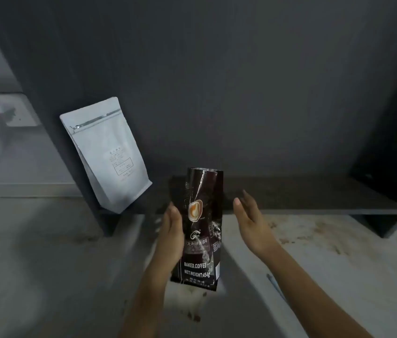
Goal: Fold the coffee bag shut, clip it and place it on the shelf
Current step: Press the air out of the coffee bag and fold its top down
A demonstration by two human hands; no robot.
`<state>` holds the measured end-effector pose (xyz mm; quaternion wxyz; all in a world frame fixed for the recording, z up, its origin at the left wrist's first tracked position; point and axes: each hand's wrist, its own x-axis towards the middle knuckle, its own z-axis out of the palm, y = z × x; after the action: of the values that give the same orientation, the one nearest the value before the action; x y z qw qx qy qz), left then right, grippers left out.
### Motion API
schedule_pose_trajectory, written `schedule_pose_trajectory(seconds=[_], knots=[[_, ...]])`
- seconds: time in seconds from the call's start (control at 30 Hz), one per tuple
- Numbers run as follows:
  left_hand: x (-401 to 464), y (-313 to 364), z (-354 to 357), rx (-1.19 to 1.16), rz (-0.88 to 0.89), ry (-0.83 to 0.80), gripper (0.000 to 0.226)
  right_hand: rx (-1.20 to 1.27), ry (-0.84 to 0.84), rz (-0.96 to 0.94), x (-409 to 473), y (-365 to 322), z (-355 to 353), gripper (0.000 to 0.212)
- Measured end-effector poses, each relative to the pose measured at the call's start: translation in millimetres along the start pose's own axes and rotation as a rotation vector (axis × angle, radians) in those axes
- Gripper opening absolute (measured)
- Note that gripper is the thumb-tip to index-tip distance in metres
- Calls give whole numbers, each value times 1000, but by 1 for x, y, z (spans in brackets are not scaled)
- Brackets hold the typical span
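A tall dark brown coffee bag (201, 230) printed "BAKED.COFFEE" stands upright on the pale counter, in front of the dark shelf (314, 198). Its top is unfolded and slightly crumpled. My left hand (170, 232) lies flat against the bag's left side, fingers straight and pointing up. My right hand (251, 218) hovers to the right of the bag, fingers apart, a small gap from it. I see no clip on the bag.
A white zip-top pouch (109, 154) leans at the shelf's left end against the dark upright panel. A wall socket (14, 109) with a cable sits at far left. Brown stains and crumbs mark the counter (326, 240). A thin blue object (274, 284) lies beside my right forearm.
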<state>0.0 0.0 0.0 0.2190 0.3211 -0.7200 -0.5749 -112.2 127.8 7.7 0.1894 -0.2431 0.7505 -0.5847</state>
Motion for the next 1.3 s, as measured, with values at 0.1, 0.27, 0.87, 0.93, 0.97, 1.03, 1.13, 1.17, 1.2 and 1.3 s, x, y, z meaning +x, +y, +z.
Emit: schedule_pose_trajectory(seconds=[0.1, 0.27, 0.87, 0.93, 0.97, 1.03, 1.13, 1.17, 1.2, 1.3], knots=[[-2, -12, 8, -63, -2, -12, 59, 55, 1, 47, 6, 11, 10, 64], [-10, -25, 24, -50, 45, 0, 48, 190, -25, 42, 4, 20, 27, 47], [-57, -46, 48, -26, 198, 95, 55, 198, 231, -5, -28, 32, -4, 30], [-62, -48, 46, -58, 187, 59, 54, 197, 230, -23, -34, 32, -7, 28], [-64, -46, 44, -57, 186, 31, 52, 181, 230, -28, -36, 32, -8, 26], [-69, -40, 34, -2, 213, -45, 48, 148, 225, -43, -40, 32, -12, 25], [-74, -17, 14, 116, 272, -189, 48, 127, 200, -71, -46, 32, -15, 23], [-76, -6, 8, 147, 296, -209, 47, 119, 182, -79, -49, 32, -16, 23], [-75, 5, 2, 206, 343, -193, 50, 109, 165, -88, -51, 32, -18, 22], [-67, 38, -15, 469, 564, -120, 69, 59, 126, -135, -60, 29, -23, 18]])
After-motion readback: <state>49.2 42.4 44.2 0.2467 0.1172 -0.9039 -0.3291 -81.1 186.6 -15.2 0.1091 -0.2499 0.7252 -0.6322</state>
